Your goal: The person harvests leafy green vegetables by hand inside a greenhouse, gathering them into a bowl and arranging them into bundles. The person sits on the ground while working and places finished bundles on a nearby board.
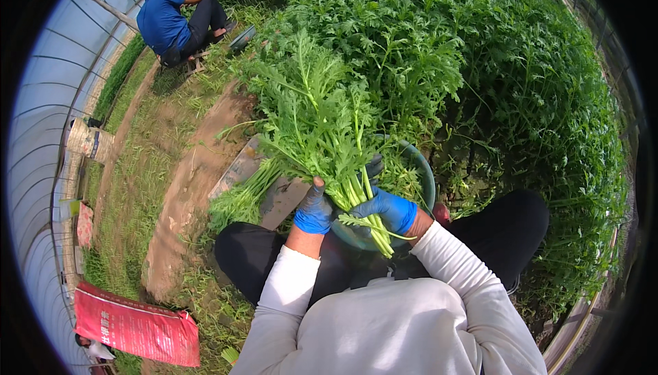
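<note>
A bunch of leafy greens with lobed leaves, like garland chrysanthemum (pixel 321 133), is held between my two hands in front of my lap. Its leaves point away from me and its pale stems come back towards me. My left hand (pixel 314 209), in a blue glove with the thumb tip bare, grips the bunch from the left. Around the stems on the right closes my right hand (pixel 386 209), also gloved in blue. Beneath the bunch is a round green basin (pixel 427 172) with loose leaves and stems in it. Another bunch of greens (pixel 249 197) lies on a flat board (pixel 282 203) left of my hands.
Dense standing greens (pixel 411 25) fill the far and right side. A person in a blue shirt (pixel 164 23) sits on a low stool at upper left, near another basin (pixel 242 38). A red printed sack (pixel 136 323) lies at lower left. A dirt strip (pixel 190 179) runs along the left.
</note>
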A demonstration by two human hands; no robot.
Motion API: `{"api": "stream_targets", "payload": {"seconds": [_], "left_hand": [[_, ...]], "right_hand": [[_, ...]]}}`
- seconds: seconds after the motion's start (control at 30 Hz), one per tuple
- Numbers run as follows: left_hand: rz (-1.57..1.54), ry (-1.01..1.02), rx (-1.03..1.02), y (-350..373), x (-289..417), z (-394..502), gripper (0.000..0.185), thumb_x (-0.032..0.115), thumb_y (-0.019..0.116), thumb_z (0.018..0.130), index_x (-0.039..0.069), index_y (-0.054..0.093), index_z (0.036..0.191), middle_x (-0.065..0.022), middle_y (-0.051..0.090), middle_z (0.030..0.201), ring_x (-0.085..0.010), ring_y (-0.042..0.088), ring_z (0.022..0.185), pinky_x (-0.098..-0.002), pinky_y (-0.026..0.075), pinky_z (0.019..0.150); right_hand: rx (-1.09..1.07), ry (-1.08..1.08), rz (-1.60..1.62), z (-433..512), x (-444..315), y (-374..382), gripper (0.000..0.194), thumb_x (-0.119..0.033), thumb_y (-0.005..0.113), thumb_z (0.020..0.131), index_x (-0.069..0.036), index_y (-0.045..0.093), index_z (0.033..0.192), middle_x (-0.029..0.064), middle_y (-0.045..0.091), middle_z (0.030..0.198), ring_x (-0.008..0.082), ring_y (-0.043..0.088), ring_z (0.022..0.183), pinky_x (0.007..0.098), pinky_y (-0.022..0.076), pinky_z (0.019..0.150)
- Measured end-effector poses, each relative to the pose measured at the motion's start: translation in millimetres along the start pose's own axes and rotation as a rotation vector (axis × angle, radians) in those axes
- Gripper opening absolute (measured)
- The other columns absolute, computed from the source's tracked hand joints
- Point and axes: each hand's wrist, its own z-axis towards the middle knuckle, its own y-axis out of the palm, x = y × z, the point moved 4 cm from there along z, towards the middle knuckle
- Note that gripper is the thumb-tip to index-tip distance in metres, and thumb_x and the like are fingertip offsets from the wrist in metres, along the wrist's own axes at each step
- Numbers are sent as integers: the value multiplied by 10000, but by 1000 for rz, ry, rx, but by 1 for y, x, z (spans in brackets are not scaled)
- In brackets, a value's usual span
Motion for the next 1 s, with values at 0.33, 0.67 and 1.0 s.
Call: {"api": "stream_targets", "payload": {"seconds": [0.33, 0.67, 1.0], "left_hand": [[100, 157, 296, -5, 47, 2, 820, 315, 769, 728, -23, 400, 1376, -99, 627, 1008, -248, 607, 903, -419, 522, 844], [50, 303, 61, 31, 123, 6, 280, 238, 662, 881, 82, 536, 1076, -24, 450, 817, -192, 438, 799, -368, 385, 879], [-49, 228, -40, -11, 133, 29, 533, 303, 698, 837, 13, 522, 1247, -84, 573, 892, -248, 525, 892, -380, 394, 903]], "right_hand": [[80, 186, -165, -6, -1, 3, 297, -122, 703, 793, -15, 598, 1050, 63, 636, 776, 123, 574, 543, 256, 480, 494], [466, -75, -446, -18, -11, -89, 528, -339, 676, 868, 36, 572, 1224, 125, 654, 1124, 200, 627, 996, 323, 482, 880], [650, 432, -1925, -51, 94, -196, 274, -279, 603, 793, -44, 714, 877, 215, 687, 882, 381, 676, 816, 465, 540, 723]]}}
